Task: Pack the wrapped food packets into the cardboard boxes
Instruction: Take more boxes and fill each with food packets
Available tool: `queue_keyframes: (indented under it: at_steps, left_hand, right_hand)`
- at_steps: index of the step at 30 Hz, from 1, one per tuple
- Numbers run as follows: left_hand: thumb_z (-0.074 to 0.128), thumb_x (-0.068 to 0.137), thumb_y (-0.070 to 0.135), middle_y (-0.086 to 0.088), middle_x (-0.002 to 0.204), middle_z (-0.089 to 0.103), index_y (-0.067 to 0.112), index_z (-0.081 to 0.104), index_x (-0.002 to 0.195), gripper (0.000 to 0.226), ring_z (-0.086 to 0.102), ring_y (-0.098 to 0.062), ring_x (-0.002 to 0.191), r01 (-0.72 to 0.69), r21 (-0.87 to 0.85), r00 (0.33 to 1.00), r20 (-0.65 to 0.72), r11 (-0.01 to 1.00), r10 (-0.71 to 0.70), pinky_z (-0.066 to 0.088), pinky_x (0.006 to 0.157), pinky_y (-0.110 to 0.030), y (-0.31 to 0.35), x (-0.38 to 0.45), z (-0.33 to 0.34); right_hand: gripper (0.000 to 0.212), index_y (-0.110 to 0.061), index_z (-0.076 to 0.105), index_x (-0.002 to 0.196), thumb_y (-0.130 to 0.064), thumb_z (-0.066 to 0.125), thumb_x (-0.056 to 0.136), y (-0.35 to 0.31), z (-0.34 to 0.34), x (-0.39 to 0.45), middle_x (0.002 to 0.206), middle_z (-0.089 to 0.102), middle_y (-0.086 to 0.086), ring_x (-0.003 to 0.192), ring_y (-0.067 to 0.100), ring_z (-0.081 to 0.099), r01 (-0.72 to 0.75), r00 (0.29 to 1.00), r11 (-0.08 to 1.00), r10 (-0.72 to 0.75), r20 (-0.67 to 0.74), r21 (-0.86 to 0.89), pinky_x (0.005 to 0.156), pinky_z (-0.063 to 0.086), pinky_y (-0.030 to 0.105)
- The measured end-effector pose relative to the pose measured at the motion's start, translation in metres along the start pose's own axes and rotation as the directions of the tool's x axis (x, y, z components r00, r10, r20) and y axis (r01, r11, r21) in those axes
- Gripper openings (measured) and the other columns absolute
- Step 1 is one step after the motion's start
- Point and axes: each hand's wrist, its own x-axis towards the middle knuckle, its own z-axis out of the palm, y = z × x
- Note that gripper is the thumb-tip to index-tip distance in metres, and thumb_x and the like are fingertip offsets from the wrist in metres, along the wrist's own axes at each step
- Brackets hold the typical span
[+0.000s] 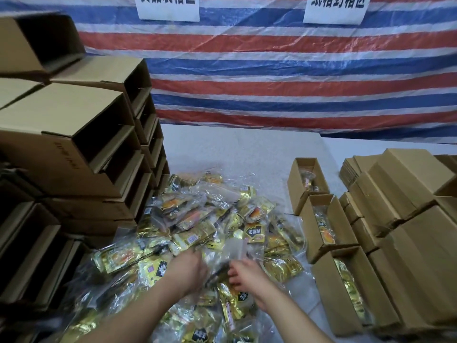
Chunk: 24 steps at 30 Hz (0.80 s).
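Three open cardboard boxes [329, 226] right of the packet heap [197, 231] already hold packets; most remain loose. The left hand [190, 271] and right hand [247, 273] together pinch one clear-wrapped packet [222, 266] atop the heap.

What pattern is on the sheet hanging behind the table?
Red, white and blue stripes on the tarpaulin, seen from the head view.

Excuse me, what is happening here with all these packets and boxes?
A person is packing wrapped food packets into cardboard boxes. Both hands, the left hand and the right hand, are in the pile of gold packets on the table, handling a clear-wrapped packet between them. To the right, three open boxes already hold packets, with closed boxes beyond them. Empty boxes are stacked on the left.
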Motion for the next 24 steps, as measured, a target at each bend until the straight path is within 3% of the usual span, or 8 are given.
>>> queue_keyframes:
  at_steps: [2, 4, 8, 11, 15, 18, 21, 24]
  left_hand:
    - [0.032, 0.102, 0.046, -0.008, 0.125, 0.057, 0.014, 0.055, 0.123, 0.044, 0.052, -0.023, 0.114, -0.040, 0.122, 0.995, 0.095, 0.992, 0.028, 0.042, 0.105, -0.038, 0.003, -0.005, 0.015]
    - [0.034, 0.099, 0.046, -0.008, 0.137, 0.053, 0.016, 0.046, 0.136, 0.049, 0.047, -0.024, 0.125, -0.063, 0.065, 0.995, 0.078, 0.996, 0.057, 0.035, 0.113, -0.041, 0.010, -0.006, 0.030]
    - [0.059, 0.079, 0.070, -0.011, 0.154, 0.039, 0.020, 0.001, 0.159, 0.111, 0.038, -0.029, 0.140, 0.009, -0.211, 0.983, 0.179, 0.978, 0.029, 0.034, 0.116, -0.042, 0.026, -0.001, 0.048]
    - [0.074, 0.071, 0.065, -0.017, 0.163, 0.017, 0.021, -0.009, 0.158, 0.128, 0.025, -0.035, 0.147, 0.111, -0.111, 0.968, 0.238, 0.988, -0.082, 0.029, 0.119, -0.047, 0.034, 0.004, 0.056]
    - [0.072, 0.073, 0.059, -0.017, 0.160, 0.021, 0.016, 0.017, 0.156, 0.108, 0.026, -0.036, 0.145, 0.213, -0.089, 0.950, 0.254, 0.973, -0.185, 0.024, 0.121, -0.048, 0.039, 0.001, 0.047]
    - [0.063, 0.061, 0.068, -0.008, 0.139, 0.045, 0.021, 0.045, 0.138, 0.092, 0.040, -0.028, 0.131, 0.211, -0.364, 0.967, 0.215, 0.907, -0.138, 0.038, 0.113, -0.044, 0.043, -0.013, 0.019]
    - [0.062, 0.060, 0.057, 0.007, 0.110, 0.053, 0.040, 0.055, 0.119, 0.062, 0.055, -0.018, 0.106, 0.021, -0.615, 0.996, 0.078, 0.788, 0.034, 0.054, 0.088, -0.031, 0.054, -0.028, -0.030]
    - [0.069, 0.069, 0.043, 0.005, 0.114, 0.049, 0.043, 0.053, 0.117, 0.050, 0.051, -0.015, 0.109, -0.188, -0.589, 0.980, -0.061, 0.786, 0.189, 0.049, 0.086, -0.024, 0.074, -0.045, -0.084]
  right_hand:
    - [0.010, -0.025, 0.055, 0.102, -0.031, 0.047, 0.103, 0.007, 0.006, 0.001, 0.113, 0.065, 0.009, 0.103, 0.021, 0.065, -0.053, 0.999, 0.998, 0.054, 0.008, -0.028, 0.096, 0.055, 0.037]
    - [0.020, -0.014, 0.051, 0.099, -0.033, 0.046, 0.102, 0.017, 0.007, 0.002, 0.119, 0.065, 0.012, 0.110, 0.025, 0.065, -0.084, 0.996, 0.994, 0.084, 0.000, -0.069, 0.096, 0.053, 0.039]
    - [0.013, -0.026, 0.057, 0.104, -0.032, 0.046, 0.104, 0.029, 0.006, -0.002, 0.109, 0.067, 0.003, 0.114, 0.024, 0.064, -0.104, 0.994, 0.995, 0.104, -0.026, -0.008, 0.098, 0.053, 0.040]
    - [0.015, -0.030, 0.056, 0.107, -0.033, 0.041, 0.105, 0.032, 0.007, -0.006, 0.108, 0.065, -0.006, 0.104, 0.013, 0.062, -0.071, 0.997, 0.995, 0.068, -0.044, -0.066, 0.093, 0.052, 0.035]
    - [0.019, -0.034, 0.056, 0.115, -0.038, 0.040, 0.105, 0.031, 0.006, -0.012, 0.108, 0.066, -0.008, 0.097, 0.008, 0.061, -0.023, 0.998, 0.990, 0.015, -0.055, -0.141, 0.084, 0.049, 0.030]
    - [0.035, -0.030, 0.051, 0.125, -0.052, 0.052, 0.098, 0.021, -0.002, -0.021, 0.119, 0.062, -0.008, 0.102, 0.010, 0.060, 0.015, 0.992, 0.999, -0.020, -0.128, -0.041, 0.079, 0.051, 0.027]
    - [0.075, -0.028, 0.049, 0.125, -0.065, 0.079, 0.067, -0.001, -0.010, -0.032, 0.117, 0.063, -0.006, 0.102, 0.017, 0.063, 0.095, 0.995, 0.926, -0.093, -0.023, 0.365, 0.085, 0.055, 0.036]
    - [0.090, -0.015, 0.064, 0.125, -0.055, 0.094, 0.051, -0.035, -0.017, -0.048, 0.112, 0.072, 0.013, 0.092, 0.026, 0.071, 0.104, 0.958, 0.768, -0.248, 0.144, 0.632, 0.070, 0.058, 0.039]
